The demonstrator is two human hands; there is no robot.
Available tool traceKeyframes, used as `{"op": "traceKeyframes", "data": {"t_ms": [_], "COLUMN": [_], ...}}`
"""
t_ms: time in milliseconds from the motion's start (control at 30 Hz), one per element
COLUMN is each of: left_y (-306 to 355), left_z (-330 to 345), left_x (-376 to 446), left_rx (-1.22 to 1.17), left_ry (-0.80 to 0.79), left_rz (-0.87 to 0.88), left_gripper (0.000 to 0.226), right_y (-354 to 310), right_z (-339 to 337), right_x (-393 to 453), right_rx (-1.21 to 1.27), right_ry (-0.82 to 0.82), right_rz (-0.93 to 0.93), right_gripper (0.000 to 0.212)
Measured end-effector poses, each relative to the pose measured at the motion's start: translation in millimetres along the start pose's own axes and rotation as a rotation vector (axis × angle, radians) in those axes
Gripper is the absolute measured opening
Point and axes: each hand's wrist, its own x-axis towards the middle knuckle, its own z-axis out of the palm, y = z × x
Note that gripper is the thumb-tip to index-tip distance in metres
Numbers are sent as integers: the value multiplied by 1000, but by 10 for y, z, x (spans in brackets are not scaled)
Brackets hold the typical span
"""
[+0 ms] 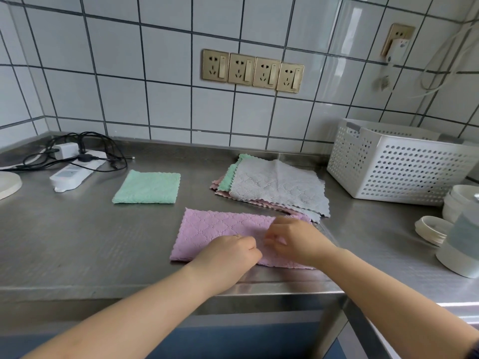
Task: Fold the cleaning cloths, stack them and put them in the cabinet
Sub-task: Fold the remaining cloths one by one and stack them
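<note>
Both hands, left hand and right hand, pinch the half-folded lilac waffle-weave cloth near the steel worktop front edge. Risk: layers slip, giving a skewed fold.

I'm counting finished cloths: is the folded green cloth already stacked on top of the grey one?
No, the folded green cloth lies alone on the counter, apart from the grey cloth on the unfolded pile.

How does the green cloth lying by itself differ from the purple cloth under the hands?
The green cloth is folded to a compact square; the purple cloth is a longer strip, seemingly folded once. The green cloth lies untouched; the left hand and right hand are on the purple cloth. Both share a quilted texture, zigzag edges and the steel counter.
</note>
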Motion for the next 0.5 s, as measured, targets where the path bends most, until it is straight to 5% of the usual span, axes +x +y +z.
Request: {"op": "traceKeyframes", "data": {"t_ms": [167,500], "left_y": [0,-603], "left_z": [-51,-147], "left_x": [-112,-634], "left_rx": [1,-22], "left_ry": [-11,142], "left_rz": [31,-51], "left_gripper": [26,25], "right_y": [-3,-279], "right_z": [109,-71], "right_x": [406,173], "right_rx": [-19,-66], "right_ry": [-136,-212], "right_rz": [105,222], "right_gripper": [37,19]}}
